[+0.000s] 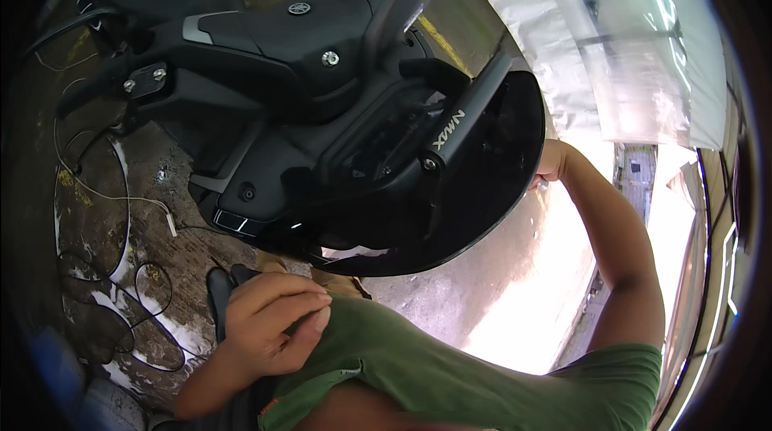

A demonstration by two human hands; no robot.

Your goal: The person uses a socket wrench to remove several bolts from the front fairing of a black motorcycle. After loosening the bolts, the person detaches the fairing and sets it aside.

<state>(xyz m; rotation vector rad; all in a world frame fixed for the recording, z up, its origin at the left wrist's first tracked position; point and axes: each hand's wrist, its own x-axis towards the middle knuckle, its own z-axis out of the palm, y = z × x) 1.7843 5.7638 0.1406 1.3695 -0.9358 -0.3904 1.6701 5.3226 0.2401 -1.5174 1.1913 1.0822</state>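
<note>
A black scooter (314,69) fills the upper middle, with a dark curved windscreen (498,198) at its front, a grey bar across it and a dashboard behind. My right hand (550,162) reaches round the windscreen's right edge. Its curled fingers are partly hidden by the screen, and a small pale bit shows beside them, too small to name. My left hand (277,320) hangs below the scooter's near side, in front of my green shirt (450,367). Its fingers are bent and pressed near the thumb, with nothing visible between them.
Thin cables (133,270) lie looped on the wet, foam-spotted floor at the left, with a small white connector (171,224) among them. Translucent plastic sheeting (635,45) hangs at the upper right. Bright light falls on the floor (490,286) beyond the windscreen.
</note>
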